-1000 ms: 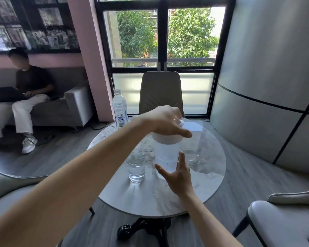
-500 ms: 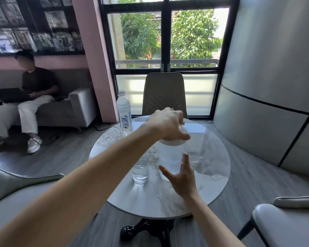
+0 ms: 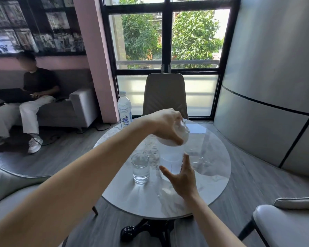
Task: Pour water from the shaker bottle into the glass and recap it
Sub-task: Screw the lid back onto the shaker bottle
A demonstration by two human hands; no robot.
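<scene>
A translucent white shaker bottle [image 3: 170, 155] stands upright near the middle of the round marble table [image 3: 214, 168], partly filled with water. My left hand [image 3: 166, 126] comes down from above and is closed over its white lid [image 3: 183, 133], which looks slightly tilted. My right hand [image 3: 181, 177] cups the lower body of the bottle from the near side, with the thumb on the left and the fingers on the right. A clear glass [image 3: 140, 168] with some water in it stands just left of the bottle, apart from both hands.
A capped plastic water bottle [image 3: 124, 109] stands at the table's far left edge. A beige chair [image 3: 165, 94] faces me across the table, and armchairs sit at the near left [image 3: 11, 189] and near right [image 3: 289, 221]. A person [image 3: 30, 97] sits on a sofa at the left.
My left hand has shifted on the lid, which now sits more tilted. My right hand stays at the bottle's lower body. The glass has not moved.
</scene>
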